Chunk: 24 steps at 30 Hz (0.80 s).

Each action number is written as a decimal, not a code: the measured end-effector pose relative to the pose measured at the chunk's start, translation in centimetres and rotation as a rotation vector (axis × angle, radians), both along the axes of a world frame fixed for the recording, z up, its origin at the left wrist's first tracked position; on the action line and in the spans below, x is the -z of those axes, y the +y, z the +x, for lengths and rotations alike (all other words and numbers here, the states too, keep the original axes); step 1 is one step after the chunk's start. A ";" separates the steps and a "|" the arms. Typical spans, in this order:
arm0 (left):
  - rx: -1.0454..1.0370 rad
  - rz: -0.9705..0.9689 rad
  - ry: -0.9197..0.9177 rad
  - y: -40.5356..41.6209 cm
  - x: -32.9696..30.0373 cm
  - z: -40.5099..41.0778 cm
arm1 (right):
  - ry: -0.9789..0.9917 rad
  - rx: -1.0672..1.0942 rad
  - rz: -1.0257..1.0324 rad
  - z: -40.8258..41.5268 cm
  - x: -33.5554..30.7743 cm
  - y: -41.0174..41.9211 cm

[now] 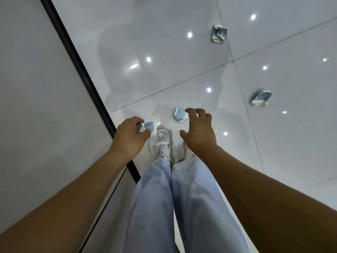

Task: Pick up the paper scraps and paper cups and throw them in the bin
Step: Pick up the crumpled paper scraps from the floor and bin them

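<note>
collecting step: left hand grips one crushed cup; right hand, fingers spread and empty, hovers over a second cup on the floor. next it likely needs to lower and close; two more cups lie well apart, no bin visible.

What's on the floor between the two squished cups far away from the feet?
Nothing: in the head view, only bare shiny tile with a grout line and a light reflection lies between the upper crumpled cup and the right crumpled cup.

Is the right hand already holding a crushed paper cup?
No, the right hand hovers with fingers spread above a crushed paper cup on the floor, while only the left hand grips one.
</note>
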<state>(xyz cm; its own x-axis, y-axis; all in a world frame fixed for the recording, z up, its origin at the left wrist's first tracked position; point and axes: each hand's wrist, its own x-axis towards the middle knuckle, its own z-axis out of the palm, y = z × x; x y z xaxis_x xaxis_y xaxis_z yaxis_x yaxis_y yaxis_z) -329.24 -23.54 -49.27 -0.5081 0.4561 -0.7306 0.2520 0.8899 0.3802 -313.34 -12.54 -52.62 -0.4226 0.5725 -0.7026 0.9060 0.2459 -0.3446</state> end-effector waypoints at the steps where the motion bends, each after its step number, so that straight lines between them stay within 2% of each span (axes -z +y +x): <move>1: -0.008 0.008 0.007 0.4 1.5 -0.2 | -0.010 -0.020 -0.002 0.0 1.7 -0.1; 6: -0.104 0.057 0.014 1.3 9.6 -0.1 | -0.046 -0.097 0.027 -0.6 11.9 -0.4; 13: -0.116 0.058 0.030 0.0 19.6 1.3 | -0.094 -0.157 0.055 -0.7 24.6 -2.0; 19: -0.112 0.030 -0.003 -0.3 22.4 2.9 | 0.015 -0.140 0.151 2.2 27.0 -3.5; 24: -0.059 0.019 -0.010 1.7 19.2 3.4 | 0.011 -0.082 0.079 3.5 22.2 -2.2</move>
